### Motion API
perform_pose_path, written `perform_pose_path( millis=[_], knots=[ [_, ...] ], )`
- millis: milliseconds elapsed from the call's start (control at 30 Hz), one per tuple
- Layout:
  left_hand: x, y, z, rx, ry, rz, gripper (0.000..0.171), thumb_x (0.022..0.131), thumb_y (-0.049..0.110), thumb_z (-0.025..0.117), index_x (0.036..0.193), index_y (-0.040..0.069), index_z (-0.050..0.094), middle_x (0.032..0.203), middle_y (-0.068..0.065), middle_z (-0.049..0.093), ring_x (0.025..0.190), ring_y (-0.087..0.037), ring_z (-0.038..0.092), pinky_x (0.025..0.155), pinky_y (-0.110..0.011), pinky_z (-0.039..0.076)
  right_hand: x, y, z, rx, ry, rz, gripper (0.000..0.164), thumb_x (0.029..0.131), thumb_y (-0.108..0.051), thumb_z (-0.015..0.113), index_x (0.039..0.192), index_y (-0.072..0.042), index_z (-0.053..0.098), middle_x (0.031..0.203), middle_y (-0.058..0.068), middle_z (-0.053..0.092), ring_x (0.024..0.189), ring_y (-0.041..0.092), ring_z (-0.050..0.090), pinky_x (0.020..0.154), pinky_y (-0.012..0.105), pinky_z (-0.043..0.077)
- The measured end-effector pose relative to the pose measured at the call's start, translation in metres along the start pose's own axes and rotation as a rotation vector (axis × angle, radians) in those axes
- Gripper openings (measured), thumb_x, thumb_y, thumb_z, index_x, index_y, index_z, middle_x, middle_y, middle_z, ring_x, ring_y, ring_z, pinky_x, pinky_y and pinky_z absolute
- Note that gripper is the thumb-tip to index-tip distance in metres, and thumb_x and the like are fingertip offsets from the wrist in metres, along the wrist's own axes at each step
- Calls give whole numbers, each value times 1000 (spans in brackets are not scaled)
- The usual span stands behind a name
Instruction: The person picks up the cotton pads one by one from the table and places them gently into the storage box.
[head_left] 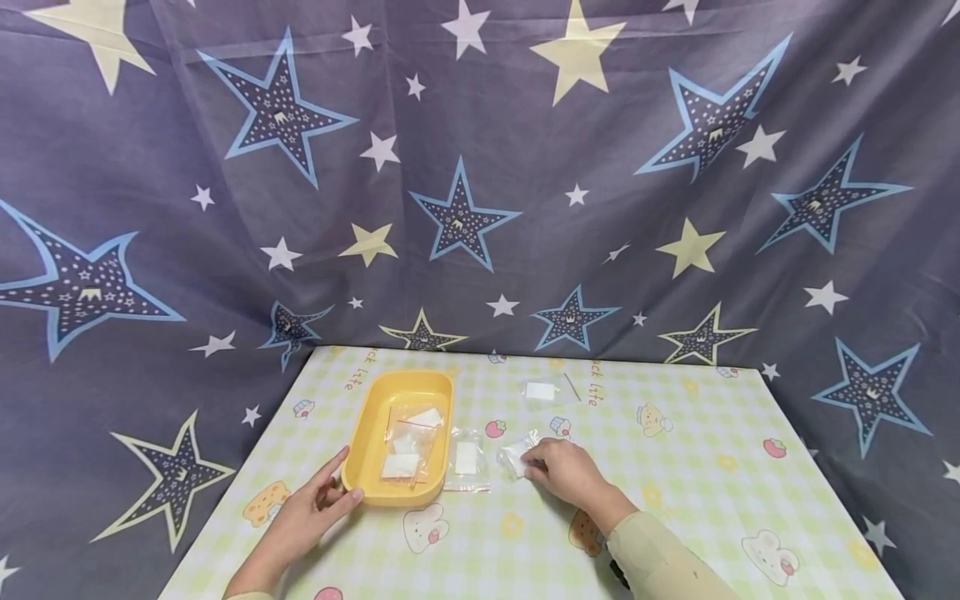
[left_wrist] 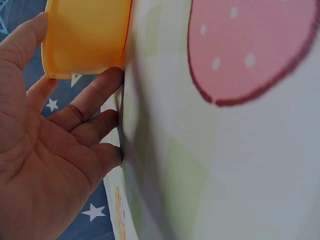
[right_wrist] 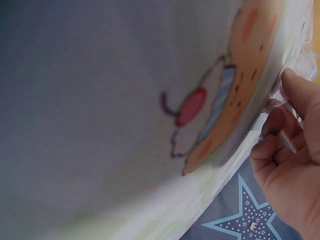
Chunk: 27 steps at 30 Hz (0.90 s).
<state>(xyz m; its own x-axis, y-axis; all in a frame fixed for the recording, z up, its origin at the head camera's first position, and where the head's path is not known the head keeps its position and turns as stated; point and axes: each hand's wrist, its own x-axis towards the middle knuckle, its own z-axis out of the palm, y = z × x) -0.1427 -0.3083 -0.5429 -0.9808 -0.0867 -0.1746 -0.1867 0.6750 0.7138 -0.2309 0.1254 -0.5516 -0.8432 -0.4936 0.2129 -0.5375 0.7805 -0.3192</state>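
My right hand (head_left: 564, 472) pinches a small clear zip bag (head_left: 514, 457) between thumb and fingers, low over the table. Crinkled clear plastic (right_wrist: 305, 67) shows at those fingertips in the right wrist view. My left hand (head_left: 306, 508) touches the near left corner of a yellow plastic tray (head_left: 360, 442), its thumb and index finger against the outside walls. In the left wrist view the other fingers (left_wrist: 97, 122) extend down toward the tabletop. Several clear zip bags (head_left: 401, 465) with white contents and red seal strips lie overlapping inside the tray.
Just right of the tray lies another zip bag (head_left: 466, 459) holding a white piece. A further zip bag (head_left: 542, 391) lies flat toward the back of the table. A green checked cloth with cartoon prints covers the table (head_left: 697, 492); a dark star-patterned curtain (head_left: 510, 125) hangs behind.
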Motion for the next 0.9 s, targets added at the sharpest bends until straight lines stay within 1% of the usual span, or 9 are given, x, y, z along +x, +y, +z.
perform_pose_path(
  millis=[133, 333, 533, 633, 767, 900],
  knots=[
    [0, 1, -1, 6, -2, -4, 85, 97, 60, 72, 169, 38, 33, 106, 2, 75, 103, -12, 65, 95, -40, 50, 1, 0, -1, 1, 6, -1, 17, 93, -22, 84, 110, -18, 84, 98, -3, 78, 87, 13, 72, 78, 35, 59],
    [0, 0, -2, -1, 0, -5, 85, 97, 59, 73, 169, 37, 33, 107, 1, 75, 102, -12, 64, 94, -39, 50, 2, -1, -2, 11, 3, 1, 17, 93, -21, 84, 110, -17, 84, 98, -2, 77, 85, 12, 70, 77, 33, 58],
    [1, 1, -2, 8, -11, -17, 86, 97, 61, 72, 169, 37, 32, 112, 2, 76, 106, -13, 66, 96, -45, 52, 0, -2, -1, 25, -6, 12, 18, 93, -20, 85, 110, -16, 84, 98, -1, 77, 86, 14, 71, 77, 34, 59],
    [1, 1, -2, 1, -14, -12, 85, 97, 60, 72, 169, 37, 33, 109, 2, 76, 105, -13, 66, 98, -45, 52, -1, -2, -1, 20, -9, 14, 17, 93, -21, 84, 110, -17, 84, 98, -2, 77, 86, 13, 71, 77, 34, 59],
    [1, 0, -1, 3, -13, 1, 85, 98, 58, 72, 169, 34, 33, 105, 3, 76, 102, -13, 65, 95, -42, 51, -1, -2, -1, 20, -8, 14, 17, 93, -22, 84, 110, -17, 84, 97, -3, 77, 85, 12, 70, 77, 33, 58],
    [1, -2, -1, 5, -4, 0, 85, 98, 59, 73, 169, 35, 33, 103, 3, 76, 102, -12, 64, 95, -41, 51, 0, -2, -1, 21, -4, 9, 17, 94, -22, 84, 110, -17, 84, 98, -3, 77, 85, 12, 71, 77, 34, 59]
  ],
)
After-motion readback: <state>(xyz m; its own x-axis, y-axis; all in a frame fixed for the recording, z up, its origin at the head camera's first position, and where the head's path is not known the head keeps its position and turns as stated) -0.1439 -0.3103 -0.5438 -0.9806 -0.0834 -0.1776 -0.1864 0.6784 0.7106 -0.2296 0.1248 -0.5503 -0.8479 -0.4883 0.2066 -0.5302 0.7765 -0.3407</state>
